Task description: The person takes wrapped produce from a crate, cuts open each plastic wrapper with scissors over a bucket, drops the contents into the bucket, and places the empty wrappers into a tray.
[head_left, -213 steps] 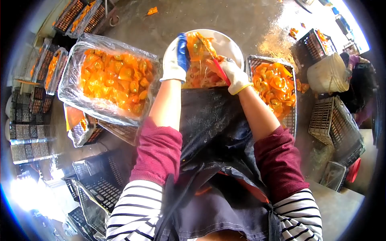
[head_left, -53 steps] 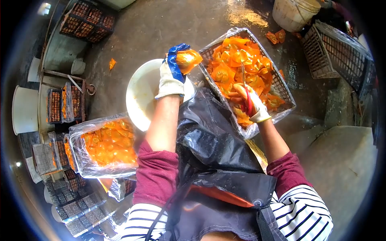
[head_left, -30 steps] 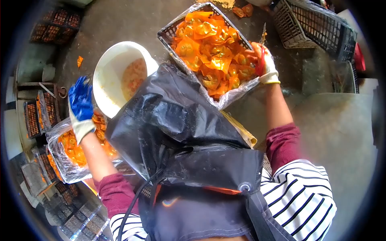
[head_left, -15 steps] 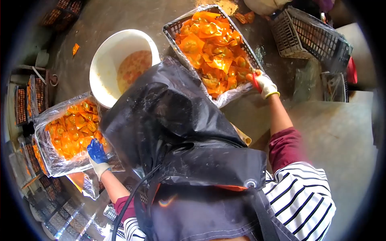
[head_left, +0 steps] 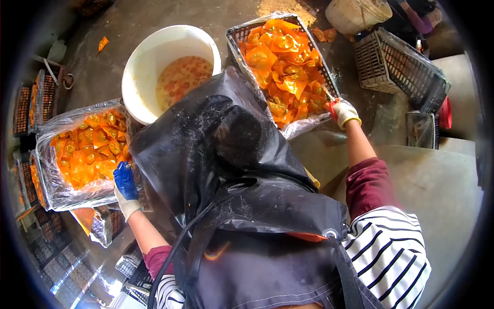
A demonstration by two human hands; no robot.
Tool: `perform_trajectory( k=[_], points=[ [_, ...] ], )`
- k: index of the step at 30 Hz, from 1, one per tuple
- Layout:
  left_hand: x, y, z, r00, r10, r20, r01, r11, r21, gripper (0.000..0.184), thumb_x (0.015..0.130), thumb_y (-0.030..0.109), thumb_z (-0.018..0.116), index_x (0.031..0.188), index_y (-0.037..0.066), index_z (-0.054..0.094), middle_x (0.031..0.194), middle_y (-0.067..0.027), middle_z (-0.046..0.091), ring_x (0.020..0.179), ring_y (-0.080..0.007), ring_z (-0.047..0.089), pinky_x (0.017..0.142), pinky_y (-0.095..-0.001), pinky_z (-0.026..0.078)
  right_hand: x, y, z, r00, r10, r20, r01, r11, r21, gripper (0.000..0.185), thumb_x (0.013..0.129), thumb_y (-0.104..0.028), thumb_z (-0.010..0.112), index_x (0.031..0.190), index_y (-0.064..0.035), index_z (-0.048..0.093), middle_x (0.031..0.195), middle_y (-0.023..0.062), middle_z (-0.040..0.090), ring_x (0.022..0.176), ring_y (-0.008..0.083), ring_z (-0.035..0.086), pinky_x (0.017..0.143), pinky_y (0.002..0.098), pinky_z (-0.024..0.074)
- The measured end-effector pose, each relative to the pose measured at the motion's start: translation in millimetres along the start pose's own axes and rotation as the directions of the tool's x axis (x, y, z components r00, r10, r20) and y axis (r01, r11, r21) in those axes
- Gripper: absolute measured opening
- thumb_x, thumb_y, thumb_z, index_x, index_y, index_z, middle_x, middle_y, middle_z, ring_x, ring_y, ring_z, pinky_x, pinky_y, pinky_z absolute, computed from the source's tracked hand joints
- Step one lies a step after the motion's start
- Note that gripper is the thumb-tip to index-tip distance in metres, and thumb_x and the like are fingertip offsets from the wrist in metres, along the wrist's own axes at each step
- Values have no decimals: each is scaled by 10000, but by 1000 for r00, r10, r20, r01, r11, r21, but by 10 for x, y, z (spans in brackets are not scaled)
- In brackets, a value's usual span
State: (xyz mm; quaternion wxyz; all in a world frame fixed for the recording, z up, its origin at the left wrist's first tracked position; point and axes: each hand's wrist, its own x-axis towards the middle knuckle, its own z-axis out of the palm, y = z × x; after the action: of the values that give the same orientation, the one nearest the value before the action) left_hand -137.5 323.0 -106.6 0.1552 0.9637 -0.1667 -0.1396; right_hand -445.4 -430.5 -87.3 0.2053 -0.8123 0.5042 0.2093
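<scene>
My right hand (head_left: pixel 345 112), in a white glove with red on the fingers, is closed on the near right rim of a dark plastic crate (head_left: pixel 325 78). That crate, lined with clear film, is heaped with orange film-wrapped pieces (head_left: pixel 282 56). At the left, my left hand (head_left: pixel 126 186) wears a blue-and-white glove, its fingers stretched out along the right edge of a second film-lined crate (head_left: pixel 49 170). Similar orange-wrapped pieces (head_left: pixel 90 147) fill it. Between the crates, a white bucket (head_left: pixel 135 77) holds cloudy liquid with orange-red bits. A black apron (head_left: pixel 206 134) covers my lap.
Stacked crates (head_left: pixel 49 98) line the left side. At the upper right are a tipped crate (head_left: pixel 411 62), a pale bucket (head_left: pixel 355 15) and part of another person (head_left: pixel 422 20). An orange wrapper (head_left: pixel 103 44) lies on the wet floor.
The view has shifted slightly. My left hand has moved from the orange-wrapped pieces at the crate's near corner to its right edge. My right hand stays on the other crate's rim.
</scene>
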Motion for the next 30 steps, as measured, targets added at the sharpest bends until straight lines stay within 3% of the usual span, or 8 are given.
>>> perform_trajectory(
  k=[4,9,10,12,18,23,28,30],
  points=[
    [-31,605,-251,950,-172,261,-79,674,735,484,979,141,356,1448,95,246,1493,-14,279,1373,-185,268,1153,-337,155,-52,76,2,998,-43,-47,36,991,-131,341,798,-356,588,950,-60,663,941,175,669,869,313,648,722,388,491],
    [49,1329,-516,849,-373,375,-55,644,763,508,981,178,336,1469,123,205,1529,14,195,1407,-195,188,1163,-352,106,-34,-319,-153,986,45,159,45,854,-518,377,792,-327,565,1024,-42,648,1038,197,649,993,277,631,815,364,487],
    [49,1393,-535,841,-382,383,-65,632,772,507,982,186,333,1469,124,205,1530,14,191,1408,-195,187,1163,-356,108,-95,-521,-268,937,81,339,164,755,-635,382,750,-173,601,1114,-67,648,1139,136,635,1032,327,619,787,525,501],
    [11,1303,-516,868,-330,371,-73,655,752,509,983,195,335,1469,124,204,1530,15,189,1406,-192,192,1162,-358,113,66,-475,-177,955,81,285,123,769,-628,319,748,-223,548,972,-41,685,983,165,671,904,299,658,727,432,516],
    [-22,403,-212,943,-182,278,-29,788,615,490,997,203,315,1463,96,209,1506,-2,250,1375,-182,261,1148,-322,165,65,-824,-223,915,212,343,64,764,-642,321,706,-204,582,973,-65,694,976,160,667,871,334,656,652,490,519],
    [-49,212,-133,969,-141,202,18,860,511,483,1003,199,309,1460,82,211,1487,-9,290,1354,-173,300,1137,-302,196,373,-392,-38,962,-25,270,189,775,-603,316,784,-213,518,999,-52,685,1044,178,654,945,294,656,743,393,522],
    [-16,1244,-452,918,-230,323,-193,451,871,452,989,189,354,1425,86,293,1430,-28,380,1292,-178,389,1096,-288,277,379,-61,-59,997,12,82,17,939,-342,373,828,-370,572,1001,-60,683,1040,161,657,985,289,638,813,377,488],
    [-73,674,-263,985,89,148,-173,462,870,354,924,126,431,1273,65,425,1240,-82,468,1169,-200,455,981,-313,359,269,-40,-38,999,10,47,2,969,-245,387,829,-405,590,975,-60,686,996,170,663,953,287,647,792,372,485]
  ],
)
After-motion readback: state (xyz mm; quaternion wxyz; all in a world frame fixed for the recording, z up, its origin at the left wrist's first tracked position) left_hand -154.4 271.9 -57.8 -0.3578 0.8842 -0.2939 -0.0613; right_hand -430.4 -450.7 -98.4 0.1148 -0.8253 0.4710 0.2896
